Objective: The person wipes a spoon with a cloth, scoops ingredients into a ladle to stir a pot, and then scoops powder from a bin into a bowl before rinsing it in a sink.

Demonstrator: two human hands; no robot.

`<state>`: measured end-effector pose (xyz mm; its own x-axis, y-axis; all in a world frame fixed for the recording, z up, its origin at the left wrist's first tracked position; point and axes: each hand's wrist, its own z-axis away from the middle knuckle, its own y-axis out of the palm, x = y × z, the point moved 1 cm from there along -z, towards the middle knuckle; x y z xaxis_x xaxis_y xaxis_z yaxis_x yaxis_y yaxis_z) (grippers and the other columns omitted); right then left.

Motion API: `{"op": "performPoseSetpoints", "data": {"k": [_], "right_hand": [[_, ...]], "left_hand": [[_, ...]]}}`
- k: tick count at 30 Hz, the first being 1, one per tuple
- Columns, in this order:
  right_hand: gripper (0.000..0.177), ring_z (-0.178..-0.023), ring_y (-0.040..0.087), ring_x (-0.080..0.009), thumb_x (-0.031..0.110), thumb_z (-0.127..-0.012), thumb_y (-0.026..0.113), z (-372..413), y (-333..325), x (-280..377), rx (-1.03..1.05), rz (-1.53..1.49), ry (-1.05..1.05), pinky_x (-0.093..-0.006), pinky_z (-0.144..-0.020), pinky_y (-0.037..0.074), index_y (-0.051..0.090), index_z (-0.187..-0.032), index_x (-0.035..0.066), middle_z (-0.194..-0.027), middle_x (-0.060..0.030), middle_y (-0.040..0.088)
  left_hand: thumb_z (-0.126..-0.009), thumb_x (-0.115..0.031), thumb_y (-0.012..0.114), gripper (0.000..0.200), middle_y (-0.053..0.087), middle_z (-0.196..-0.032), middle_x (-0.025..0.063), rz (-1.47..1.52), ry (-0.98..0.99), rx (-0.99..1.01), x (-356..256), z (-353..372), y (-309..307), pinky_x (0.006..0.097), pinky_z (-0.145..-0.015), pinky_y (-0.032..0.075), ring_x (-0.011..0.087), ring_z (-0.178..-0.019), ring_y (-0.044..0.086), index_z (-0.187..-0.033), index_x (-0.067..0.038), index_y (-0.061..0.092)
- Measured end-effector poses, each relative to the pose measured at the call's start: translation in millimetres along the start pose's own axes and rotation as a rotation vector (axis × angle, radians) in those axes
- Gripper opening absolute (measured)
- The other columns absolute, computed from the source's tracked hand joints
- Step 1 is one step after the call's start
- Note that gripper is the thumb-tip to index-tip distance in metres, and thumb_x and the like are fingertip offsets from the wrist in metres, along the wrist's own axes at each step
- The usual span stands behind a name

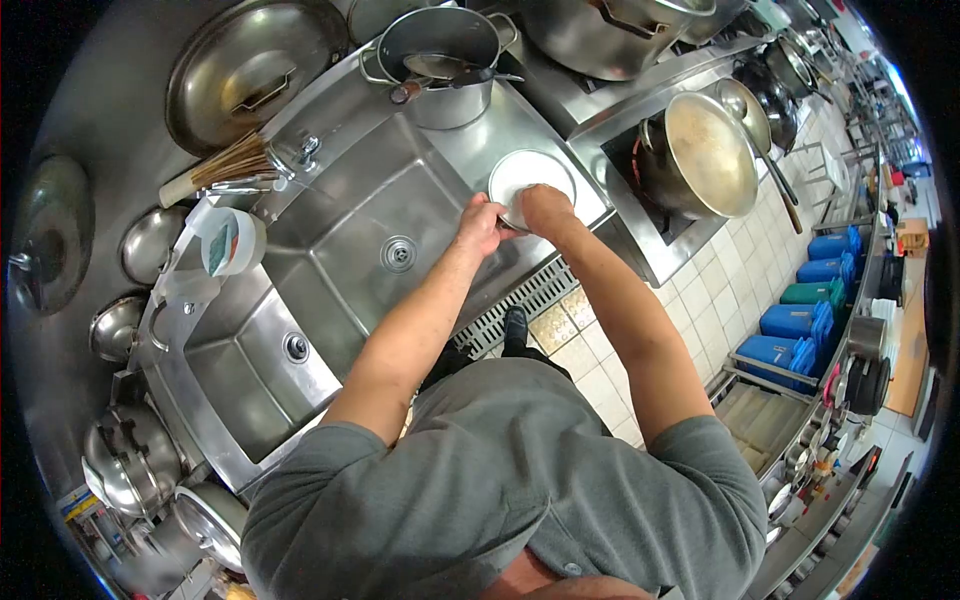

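Observation:
A round metal bowl [494,176] with a bright white inside stands on the steel counter to the right of the large sink. My left hand [481,226] is closed on its near left rim, thumb on top. My right hand [546,209] reaches over the near right side of the bowl, fingers curled together and pointing down into it. Whatever those fingers hold is hidden beneath the hand.
A deep pot [455,105] with a ladle across it stands behind the bowl. A large wok [710,155] sits on the stove at right. Left are the large sink [340,215], a small sink [245,365], a bamboo brush [225,170] and a white tub [250,240].

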<state>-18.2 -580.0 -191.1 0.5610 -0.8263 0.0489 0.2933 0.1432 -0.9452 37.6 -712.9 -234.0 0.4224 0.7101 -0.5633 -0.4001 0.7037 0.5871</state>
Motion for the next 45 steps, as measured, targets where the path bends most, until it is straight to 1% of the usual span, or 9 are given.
{"op": "performPoseSetpoints", "data": {"k": [15,24,30,33,35,39,41,43,45], "right_hand": [[0.020,-0.094,0.070,-0.0305,0.011,-0.082,0.058,-6,-29,16,0.022,0.081,0.013,-0.0395,-0.080,0.057,0.072,-0.095,0.004,-0.098,-0.0167,0.071],[0.026,-0.094,0.066,-0.0360,0.013,-0.083,0.056,1,-47,14,-0.132,0.048,0.059,-0.0436,-0.083,0.054,0.070,-0.105,0.013,-0.098,-0.0169,0.069],[0.025,-0.095,0.066,-0.0347,0.027,-0.086,0.064,-17,-85,103,-0.313,-0.338,0.105,-0.0444,-0.081,0.053,0.069,-0.104,0.011,-0.100,-0.0155,0.070],[0.019,-0.082,0.069,-0.0325,0.017,-0.085,0.060,-64,-66,179,-0.313,-0.731,-0.208,-0.0374,-0.074,0.053,0.070,-0.095,0.005,-0.088,-0.0181,0.070],[0.020,-0.075,0.069,-0.0262,0.015,-0.085,0.060,-114,-35,229,-0.330,-0.774,-0.324,-0.0370,-0.067,0.053,0.070,-0.095,0.002,-0.081,-0.0168,0.070],[0.017,-0.067,0.067,-0.0177,0.015,-0.087,0.065,-176,-36,333,0.049,-1.507,-0.045,-0.0336,-0.054,0.050,0.072,-0.093,0.001,-0.076,-0.0080,0.069],[0.016,-0.070,0.067,-0.0190,0.015,-0.085,0.069,-191,-63,356,0.121,-1.283,0.103,-0.0351,-0.058,0.052,0.072,-0.095,0.004,-0.081,-0.0079,0.070],[0.031,-0.085,0.071,-0.0282,0.025,-0.083,0.065,-197,-65,360,-0.218,-1.319,-0.191,-0.0401,-0.073,0.056,0.069,-0.098,-0.002,-0.094,-0.0222,0.070],[0.034,-0.090,0.070,-0.0310,0.029,-0.082,0.064,-206,-71,350,-0.243,-1.197,0.011,-0.0420,-0.076,0.055,0.069,-0.101,0.002,-0.098,-0.0219,0.070]], "left_hand": [[-0.087,-0.007,0.061,0.034,0.050,-0.111,0.0163,-0.108,-0.020,0.068,-10,7,-22,0.0609,-0.074,0.057,0.0358,-0.097,0.059,-0.113,-0.006,0.040],[-0.091,-0.011,0.061,0.029,0.056,-0.116,0.0189,0.340,0.199,-0.018,-108,-6,-168,0.0578,-0.086,0.055,0.0356,-0.096,0.061,-0.115,-0.001,0.049],[-0.093,-0.013,0.061,0.020,0.062,-0.102,0.0155,0.388,0.375,-0.234,-213,28,-221,0.0451,-0.086,0.057,0.0296,-0.094,0.063,-0.107,0.000,0.055],[-0.094,-0.013,0.061,0.017,0.064,-0.100,0.0133,0.408,0.431,-0.076,-227,64,-216,0.0412,-0.086,0.057,0.0258,-0.091,0.063,-0.102,0.000,0.056],[-0.092,-0.018,0.065,0.020,0.066,-0.096,0.0102,0.180,0.553,-0.252,-224,95,-215,0.0380,-0.086,0.055,0.0239,-0.089,0.064,-0.101,-0.001,0.060],[-0.090,-0.020,0.069,0.024,0.069,-0.096,0.0091,-0.248,0.705,-0.534,-225,125,-235,0.0333,-0.084,0.053,0.0204,-0.089,0.065,-0.101,0.000,0.066],[-0.088,-0.019,0.071,0.024,0.071,-0.095,0.0084,-0.552,0.959,-0.521,-254,152,-205,0.0288,-0.079,0.051,0.0162,-0.087,0.065,-0.101,0.001,0.070],[-0.089,-0.018,0.070,0.024,0.071,-0.092,0.0080,-0.760,0.958,-0.499,-288,173,-161,0.0281,-0.078,0.051,0.0144,-0.085,0.064,-0.102,0.002,0.070],[-0.089,-0.017,0.069,0.023,0.072,-0.089,0.0065,-0.974,0.946,-0.442,-300,162,-144,0.0276,-0.077,0.051,0.0129,-0.081,0.064,-0.102,0.002,0.071]]}}
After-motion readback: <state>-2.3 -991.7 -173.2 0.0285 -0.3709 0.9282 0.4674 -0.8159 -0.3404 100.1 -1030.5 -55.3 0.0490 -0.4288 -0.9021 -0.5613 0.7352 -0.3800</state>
